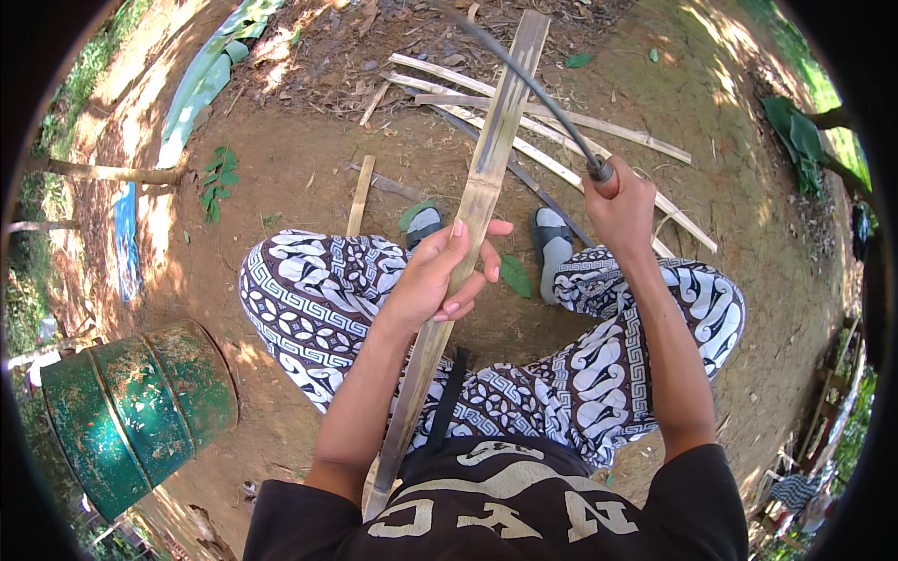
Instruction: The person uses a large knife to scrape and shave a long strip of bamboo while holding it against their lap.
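My left hand (440,276) is wrapped around a long split bamboo slat (486,168) that runs from my lap up and away over the ground. In my right hand (622,206) I grip the handle of a long curved blade (533,89); the blade arcs up to the left and crosses the slat near its far part. I am seated, with patterned trousers (318,299) and grey sandals (552,248) below the hands.
Several split bamboo strips (561,140) lie on the bare dirt ahead. A green rusty metal drum (136,407) lies on its side at lower left. A short stick (359,194) and green leaves (217,179) sit on the left.
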Tool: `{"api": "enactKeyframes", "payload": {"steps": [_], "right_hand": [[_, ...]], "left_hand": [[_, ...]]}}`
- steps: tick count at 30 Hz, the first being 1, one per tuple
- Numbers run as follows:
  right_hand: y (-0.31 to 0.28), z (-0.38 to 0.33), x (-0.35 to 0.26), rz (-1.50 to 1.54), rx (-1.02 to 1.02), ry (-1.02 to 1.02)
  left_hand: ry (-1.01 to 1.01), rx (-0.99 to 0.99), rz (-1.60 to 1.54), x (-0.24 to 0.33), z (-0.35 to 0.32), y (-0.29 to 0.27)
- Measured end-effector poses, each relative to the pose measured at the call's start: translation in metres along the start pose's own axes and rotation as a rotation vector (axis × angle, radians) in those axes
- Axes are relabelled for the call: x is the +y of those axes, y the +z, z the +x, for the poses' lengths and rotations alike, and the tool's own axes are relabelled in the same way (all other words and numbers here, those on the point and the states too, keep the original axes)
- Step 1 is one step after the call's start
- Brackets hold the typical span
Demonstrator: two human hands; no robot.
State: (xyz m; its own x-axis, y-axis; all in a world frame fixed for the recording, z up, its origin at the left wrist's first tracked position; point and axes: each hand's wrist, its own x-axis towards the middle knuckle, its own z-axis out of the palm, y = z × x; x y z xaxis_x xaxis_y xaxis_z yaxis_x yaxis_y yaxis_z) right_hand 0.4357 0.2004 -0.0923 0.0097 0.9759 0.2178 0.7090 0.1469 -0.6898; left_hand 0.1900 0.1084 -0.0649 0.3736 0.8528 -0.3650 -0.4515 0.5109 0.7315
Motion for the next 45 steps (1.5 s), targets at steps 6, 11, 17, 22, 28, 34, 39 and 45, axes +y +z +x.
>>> {"api": "enactKeyframes", "payload": {"steps": [6,11,17,22,28,34,39,45], "right_hand": [[0.017,-0.027,-0.007,-0.051,-0.24,-0.329],[0.022,-0.031,-0.027,-0.14,-0.344,-0.429],[0.022,-0.032,-0.036,-0.148,-0.383,-0.436],[0.027,-0.033,-0.026,-0.204,-0.361,-0.462],[0.034,-0.021,-0.005,-0.254,-0.239,-0.493],[0.034,-0.016,-0.005,-0.275,-0.266,-0.404],[0.032,-0.021,-0.018,-0.196,-0.371,-0.459],[0.03,-0.024,-0.025,-0.221,-0.413,-0.448]], "left_hand": [[0.021,0.052,0.062,-0.002,0.006,0.001],[0.019,0.071,0.197,-0.003,0.007,0.002],[-0.002,0.065,0.307,-0.005,0.007,0.001],[0.047,0.11,0.448,-0.005,0.007,0.012],[0.088,0.157,0.505,-0.017,0.008,0.011],[0.07,0.207,0.452,-0.016,0.02,0.008],[0.024,0.169,0.365,-0.012,0.018,0.008],[0.017,0.165,0.385,-0.014,0.016,0.01]]}}
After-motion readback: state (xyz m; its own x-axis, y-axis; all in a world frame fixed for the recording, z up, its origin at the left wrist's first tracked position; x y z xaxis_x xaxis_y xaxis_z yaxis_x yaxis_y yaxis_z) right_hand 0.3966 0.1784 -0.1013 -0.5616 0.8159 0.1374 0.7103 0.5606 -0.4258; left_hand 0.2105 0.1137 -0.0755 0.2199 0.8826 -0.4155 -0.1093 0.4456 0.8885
